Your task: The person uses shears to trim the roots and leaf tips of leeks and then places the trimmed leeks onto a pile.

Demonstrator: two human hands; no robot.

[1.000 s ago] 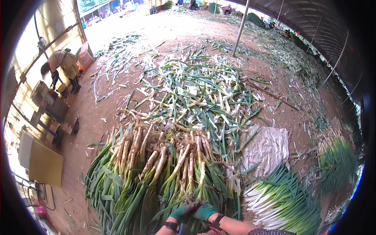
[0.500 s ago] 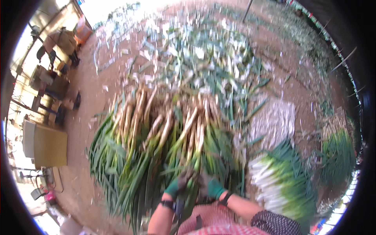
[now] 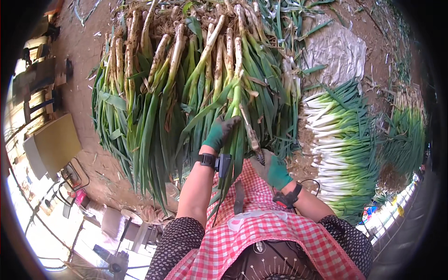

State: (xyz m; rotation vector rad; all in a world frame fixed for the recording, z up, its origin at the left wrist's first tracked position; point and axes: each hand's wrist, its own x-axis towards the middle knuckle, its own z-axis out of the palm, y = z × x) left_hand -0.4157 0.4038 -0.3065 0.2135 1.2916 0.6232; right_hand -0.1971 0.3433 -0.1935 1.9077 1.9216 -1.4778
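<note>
A big pile of uncleaned leeks [image 3: 186, 74] with muddy stalks and long green leaves lies on the dirt in front of me. My left hand [image 3: 220, 133], in a green glove, grips the leaves of one leek [image 3: 235, 98] pulled toward my lap. My right hand [image 3: 273, 170], also green-gloved, holds a knife [image 3: 250, 133] whose blade points up along that leek. A red and white checked apron [image 3: 261, 224] covers my lap.
Cleaned white-stalked leeks [image 3: 340, 140] lie stacked at my right, with another bundle [image 3: 410, 135] farther right. A crumpled plastic sheet [image 3: 338, 51] lies behind them. A flat board [image 3: 53, 142] and stools stand at the left on the dirt floor.
The view has tipped down and closer to the pile. Both hands have risen from the lap, the left taking hold of a leek and the right bringing the knife to it.
</note>
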